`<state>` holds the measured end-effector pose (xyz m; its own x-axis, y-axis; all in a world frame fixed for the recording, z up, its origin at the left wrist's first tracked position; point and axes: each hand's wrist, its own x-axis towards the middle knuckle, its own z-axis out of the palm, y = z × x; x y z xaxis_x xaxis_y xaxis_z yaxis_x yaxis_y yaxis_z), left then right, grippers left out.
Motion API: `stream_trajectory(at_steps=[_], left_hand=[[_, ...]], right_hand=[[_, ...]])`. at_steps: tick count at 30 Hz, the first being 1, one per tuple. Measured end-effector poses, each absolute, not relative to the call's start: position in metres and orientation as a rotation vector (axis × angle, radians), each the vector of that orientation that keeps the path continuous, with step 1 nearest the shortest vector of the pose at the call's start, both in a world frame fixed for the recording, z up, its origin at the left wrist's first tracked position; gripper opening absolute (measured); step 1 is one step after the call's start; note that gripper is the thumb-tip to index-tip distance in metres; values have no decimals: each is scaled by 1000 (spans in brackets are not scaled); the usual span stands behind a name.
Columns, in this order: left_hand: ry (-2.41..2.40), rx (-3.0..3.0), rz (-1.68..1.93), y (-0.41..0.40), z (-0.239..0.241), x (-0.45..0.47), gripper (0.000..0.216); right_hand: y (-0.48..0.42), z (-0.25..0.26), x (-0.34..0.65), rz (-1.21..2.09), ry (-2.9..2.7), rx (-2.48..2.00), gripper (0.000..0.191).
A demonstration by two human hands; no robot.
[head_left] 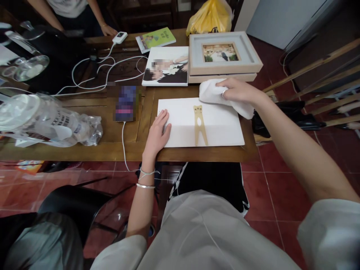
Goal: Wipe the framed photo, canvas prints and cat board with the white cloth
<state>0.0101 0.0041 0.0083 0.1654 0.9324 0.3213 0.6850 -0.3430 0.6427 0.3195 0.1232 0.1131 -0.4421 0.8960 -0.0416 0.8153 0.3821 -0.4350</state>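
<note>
Flat on the table in front of me lies a white photo frame, back side up, with a tan easel stand along its middle. My left hand rests on the frame's left edge, fingers stretched out and holding nothing. A white cloth is bunched under my right hand, whose fingers grip it at the frame's upper right corner. Part of the cloth hangs past the frame's right side.
Behind stand a boxy picture frame, a photo panel, a green booklet and a yellow plastic bag. A phone, white cables and bagged plastic cups are to the left. Another person's hand touches the far edge.
</note>
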Motion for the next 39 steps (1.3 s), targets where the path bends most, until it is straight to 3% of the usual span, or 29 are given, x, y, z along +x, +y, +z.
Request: stream_trajectory(at_steps=[8, 15, 23, 30, 35, 39], left_hand=[[1577, 2142, 959, 4, 8, 11, 46], [1578, 2145, 963, 5, 7, 11, 45], [1571, 2151, 965, 5, 8, 11, 47], [1564, 2145, 942, 5, 8, 10, 51], [1566, 2155, 935, 5, 7, 10, 47], [1569, 2149, 942, 5, 6, 10, 47]], right_hand=[[27, 103, 345, 703, -2541, -1286, 15], [-75, 112, 351, 831, -2566, -1206, 23], [16, 108, 341, 769, -2542, -1316, 15], [84, 101, 266, 604, -2498, -1383, 35], [28, 96, 242, 545, -2718, -1437, 58], [-40, 90, 254, 529, -2825, -1259, 63]])
